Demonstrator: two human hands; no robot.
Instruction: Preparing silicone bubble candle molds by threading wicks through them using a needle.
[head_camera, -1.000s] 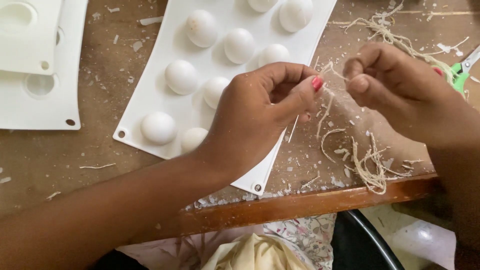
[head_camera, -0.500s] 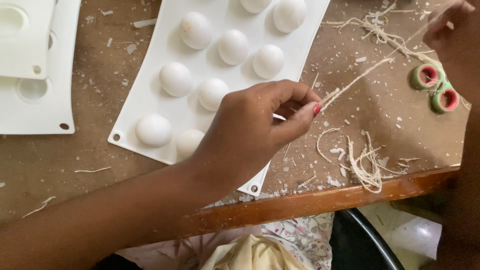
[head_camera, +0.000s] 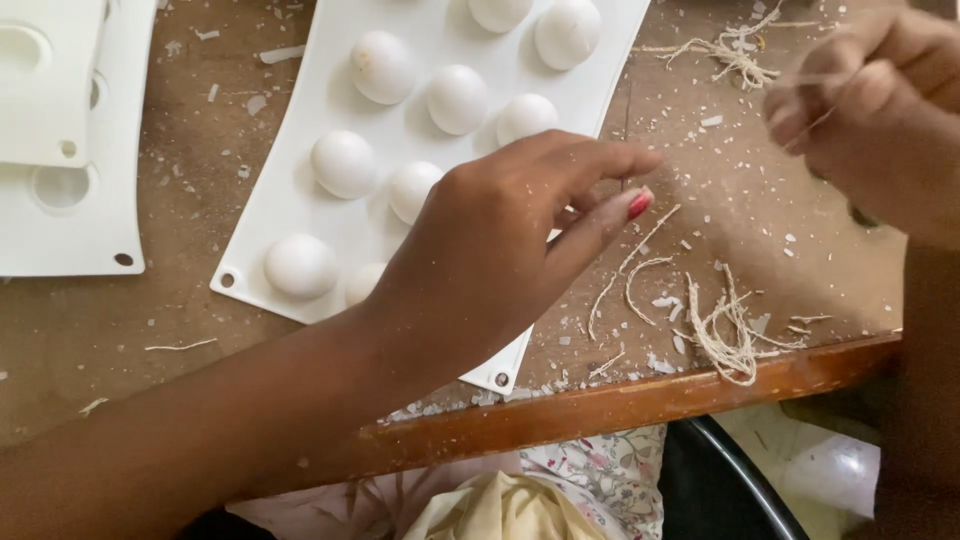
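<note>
The left hand (head_camera: 490, 250) is hovering over the near corner of the white dome mould (head_camera: 400, 150), its fingers (head_camera: 600, 160) released and spread, gripping nothing. Beyond the mould's right edge, the right hand (head_camera: 870, 110) is pinching a thin pale fibre strand (head_camera: 815, 120), blurred. Loose fibre scraps (head_camera: 725, 330) are lying on the table (head_camera: 150, 320) right of the mould.

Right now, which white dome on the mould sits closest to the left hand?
The dome in the mould's middle row, right against the left hand's knuckles and partly hidden by them. Another dome near the wrist is also close; the rest stand clear.
</note>
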